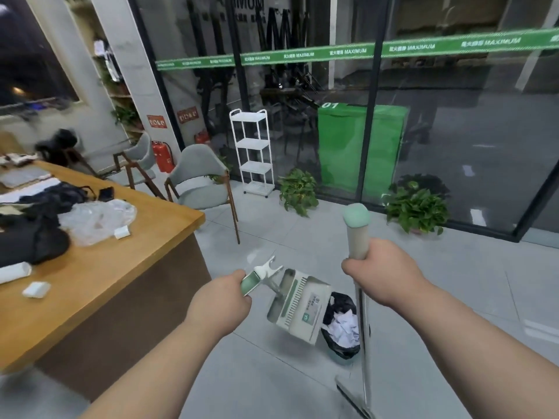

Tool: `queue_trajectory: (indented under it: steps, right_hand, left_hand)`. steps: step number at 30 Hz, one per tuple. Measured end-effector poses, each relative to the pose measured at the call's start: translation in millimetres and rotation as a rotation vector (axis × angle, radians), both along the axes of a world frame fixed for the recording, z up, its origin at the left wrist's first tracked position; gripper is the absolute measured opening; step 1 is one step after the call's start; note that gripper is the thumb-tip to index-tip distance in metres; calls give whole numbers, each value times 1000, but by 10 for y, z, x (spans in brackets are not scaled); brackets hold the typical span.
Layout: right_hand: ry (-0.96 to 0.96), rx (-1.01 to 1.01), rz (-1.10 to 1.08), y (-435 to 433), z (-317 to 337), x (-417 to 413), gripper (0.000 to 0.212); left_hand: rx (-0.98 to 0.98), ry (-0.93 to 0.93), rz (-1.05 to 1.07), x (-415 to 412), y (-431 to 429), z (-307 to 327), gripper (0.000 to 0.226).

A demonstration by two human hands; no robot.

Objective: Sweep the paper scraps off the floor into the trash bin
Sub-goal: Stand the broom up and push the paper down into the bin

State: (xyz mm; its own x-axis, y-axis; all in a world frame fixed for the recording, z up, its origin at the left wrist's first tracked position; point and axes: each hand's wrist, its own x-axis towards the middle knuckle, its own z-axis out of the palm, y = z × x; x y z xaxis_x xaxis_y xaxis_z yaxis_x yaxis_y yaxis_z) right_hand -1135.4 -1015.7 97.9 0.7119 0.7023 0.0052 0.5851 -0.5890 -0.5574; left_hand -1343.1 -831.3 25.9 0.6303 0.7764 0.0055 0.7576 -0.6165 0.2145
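1. Head view: one dustpan (298,309), one broom (358,237) and one trash bin (341,352) are in frame, all on or above the grey tiled floor (257,382) in front of the person.
2. Left hand (220,300): fingers curled round the green dustpan grip. The dustpan's long axis runs from this hand down and to the right. The pan is tipped, with its lower right edge at the left rim of the trash bin.
3. Right hand (384,273): wrapped round the broom handle just below its mint-green cap. The broom's long axis is close to vertical, cap up, with the shaft passing just beside the right of the trash bin and meeting the floor near the lower edge of the frame.
4. Trash bin: black liner, standing on the floor between the dustpan and the broom shaft.
5. Paper scraps (344,328): white, heaped inside the trash bin; the count cannot be told.
6. Surroundings: one wooden tabletop (127,267) at left, two grey chairs (199,179) behind it, one white shelf rack (254,152) and two potted plants (298,192) along the glass wall.
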Motion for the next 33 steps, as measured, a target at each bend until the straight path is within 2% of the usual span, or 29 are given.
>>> queue_trajectory:
  steps: [6, 14, 17, 23, 28, 33]
  right_hand:
    - [24, 165, 223, 817, 630, -514, 26]
    - [2, 319, 400, 1547, 1041, -1009, 34]
    - [81, 426, 416, 1778, 1036, -1168, 32]
    - [228, 569, 447, 2093, 1068, -1466, 4]
    - [220, 638, 384, 2281, 1183, -1545, 18]
    - [187, 690, 363, 2406, 1260, -1592, 26]
  left_hand:
    - [-97, 18, 100, -513, 396, 343, 8]
    - [-39, 176, 34, -819, 773, 608, 5]
    - [-13, 204, 8, -879, 863, 612, 14]
    - [0, 191, 32, -1023, 1128, 643, 9]
    - [-139, 104, 133, -1168, 1340, 518, 11]
    - [-189, 43, 173, -1308, 1299, 311, 10]
